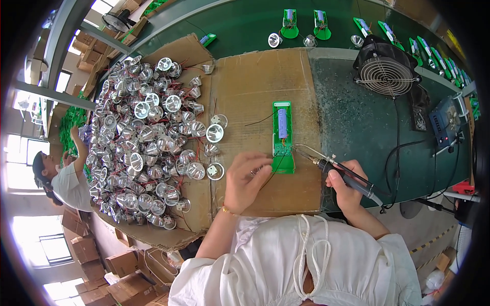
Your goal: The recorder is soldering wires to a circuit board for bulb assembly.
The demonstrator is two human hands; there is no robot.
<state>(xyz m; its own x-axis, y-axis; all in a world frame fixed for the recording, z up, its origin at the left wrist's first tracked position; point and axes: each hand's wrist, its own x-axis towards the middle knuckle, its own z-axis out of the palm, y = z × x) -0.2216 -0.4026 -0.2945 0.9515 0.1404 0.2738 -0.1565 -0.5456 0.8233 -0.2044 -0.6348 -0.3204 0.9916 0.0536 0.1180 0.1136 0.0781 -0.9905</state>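
Note:
A green plastic housing lies upright in the picture on the cardboard, with a lilac cylindrical battery and a small circuit area inside. In my right hand is a soldering iron with a thin metal feed tube; its tip points at the housing's right side, near the circuit. My left hand is just left of the housing's lower end, fingers curled together. A small shiny bit shows between them, but most of what they hold is hidden. Dark thin wires run from the housing beside the fingers.
Many silver reflector cups with red wires fill a cardboard tray on the left. A black fan and a blue soldering station stand at right. More green housings line the far belt. A person works at far left.

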